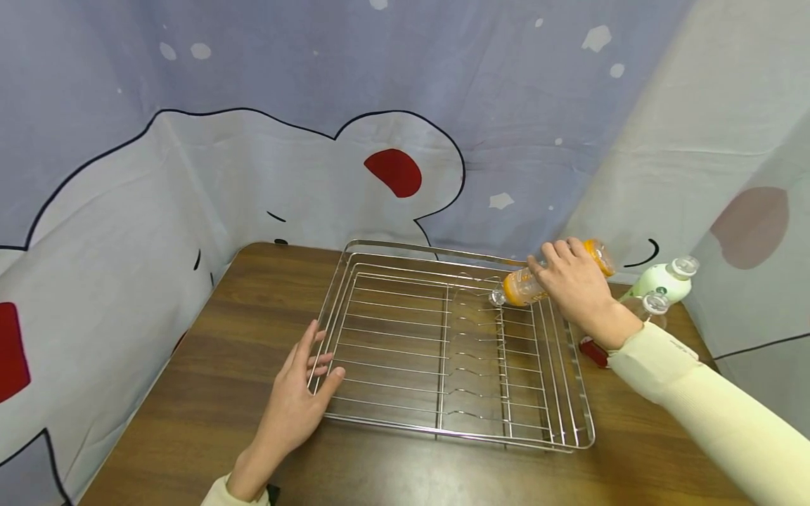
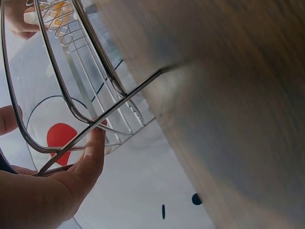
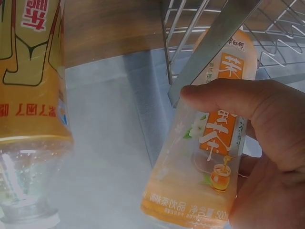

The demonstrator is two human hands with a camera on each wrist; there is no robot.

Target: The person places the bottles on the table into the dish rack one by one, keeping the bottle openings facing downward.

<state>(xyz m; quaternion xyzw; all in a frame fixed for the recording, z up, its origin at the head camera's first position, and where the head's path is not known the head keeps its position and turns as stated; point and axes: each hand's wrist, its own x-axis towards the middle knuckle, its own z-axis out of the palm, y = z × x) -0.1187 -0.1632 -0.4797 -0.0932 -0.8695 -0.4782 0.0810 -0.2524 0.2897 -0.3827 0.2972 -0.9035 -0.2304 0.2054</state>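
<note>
A shiny wire rack (image 1: 436, 431) with raised rims stands on the wooden table. At its front left corner, my left hand (image 1: 297, 393) holds the rim, thumb over the top and fingers on the outer side; one finger touches the rack bars (image 2: 111, 110) in the left wrist view. My right hand (image 1: 576, 284) grips a clear plastic tea bottle (image 1: 522, 288) with an orange label over the rack's back right part. The bottle lies tilted, its neck pointing left and down among the wavy wires. In the right wrist view, the thumb crosses the bottle's label (image 3: 221, 129).
Right of the rack stand a pale green bottle (image 1: 661, 282) and a clear-necked bottle (image 1: 654, 303), partly behind my right arm. A red item (image 1: 595, 353) shows by the sleeve. The right wrist view shows a gold-labelled bottle (image 3: 33, 95). A printed cloth (image 1: 285, 169) hangs behind the table.
</note>
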